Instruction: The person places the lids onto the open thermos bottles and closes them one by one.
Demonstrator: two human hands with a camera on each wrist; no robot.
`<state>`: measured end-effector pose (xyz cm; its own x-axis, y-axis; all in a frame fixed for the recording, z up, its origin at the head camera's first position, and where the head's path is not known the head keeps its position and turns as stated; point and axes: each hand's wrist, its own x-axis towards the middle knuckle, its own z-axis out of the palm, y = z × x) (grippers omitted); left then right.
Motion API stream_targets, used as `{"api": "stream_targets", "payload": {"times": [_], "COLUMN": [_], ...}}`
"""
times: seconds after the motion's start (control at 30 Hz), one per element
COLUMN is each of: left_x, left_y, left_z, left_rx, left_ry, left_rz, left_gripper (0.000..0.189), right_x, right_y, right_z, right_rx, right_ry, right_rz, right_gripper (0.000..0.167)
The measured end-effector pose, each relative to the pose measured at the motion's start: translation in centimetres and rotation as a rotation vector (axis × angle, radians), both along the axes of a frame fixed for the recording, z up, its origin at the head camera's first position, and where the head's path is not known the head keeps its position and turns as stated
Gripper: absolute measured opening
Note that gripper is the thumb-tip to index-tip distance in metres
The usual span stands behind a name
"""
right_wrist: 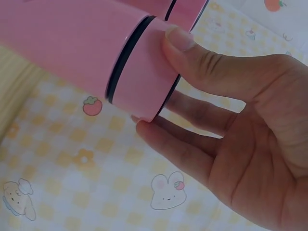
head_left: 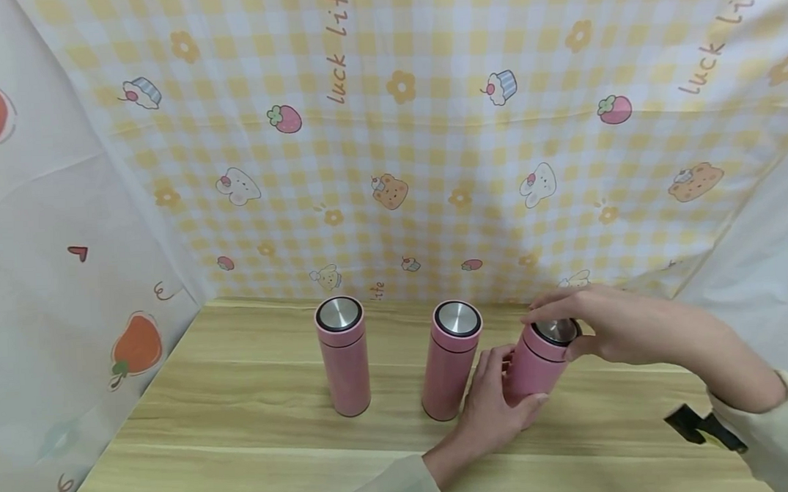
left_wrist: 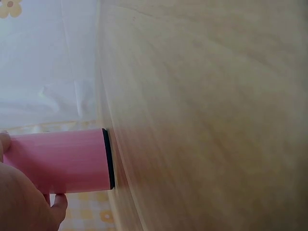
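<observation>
A pink thermos bottle (head_left: 534, 368) at the right of the row is held by both hands. My left hand (head_left: 496, 410) grips its body from the left, thumb in front; in the left wrist view the bottle's dark base (left_wrist: 109, 159) is right at the tabletop. My right hand (head_left: 602, 325) reaches over the top and pinches the pink lid (right_wrist: 144, 67) between thumb and fingers. A black ring seam shows between lid and body. Just left of my left hand stands a second pink thermos (head_left: 447, 376), its silver-topped lid on.
Further left a third pink thermos (head_left: 345, 365) stands upright on the wooden table (head_left: 243, 414). A yellow checked cloth (head_left: 364, 166) hangs behind the table, with a white printed cloth (head_left: 52, 290) at the left side.
</observation>
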<state>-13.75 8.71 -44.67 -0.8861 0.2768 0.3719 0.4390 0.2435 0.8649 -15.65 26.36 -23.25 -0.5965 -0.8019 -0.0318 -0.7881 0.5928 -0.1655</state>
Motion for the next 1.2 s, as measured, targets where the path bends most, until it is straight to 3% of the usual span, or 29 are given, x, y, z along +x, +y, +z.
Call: {"api": "stream_targets", "payload": {"times": [0.3,0.83,1.2], "left_x": [0.0,0.0,0.0], "left_y": [0.1,0.1,0.1], "left_z": [0.0,0.0,0.1], "left_rx": [0.015,0.015,0.012], "left_ry": [-0.026,-0.015,-0.041], "left_rz": [-0.009,-0.011,-0.006], "left_gripper": [0.067,0.066,0.067], "right_x": [0.3,0.3,0.5], "right_y": [-0.7,-0.9,-1.4], "right_z": [0.1,-0.1,0.0], "right_rx": [0.023,0.0,0.025], "right_ry": [-0.012,0.027,0.018], "right_rz": [-0.059,-0.061,-0.138], "right_gripper": [0.053,0.05,0.047]}}
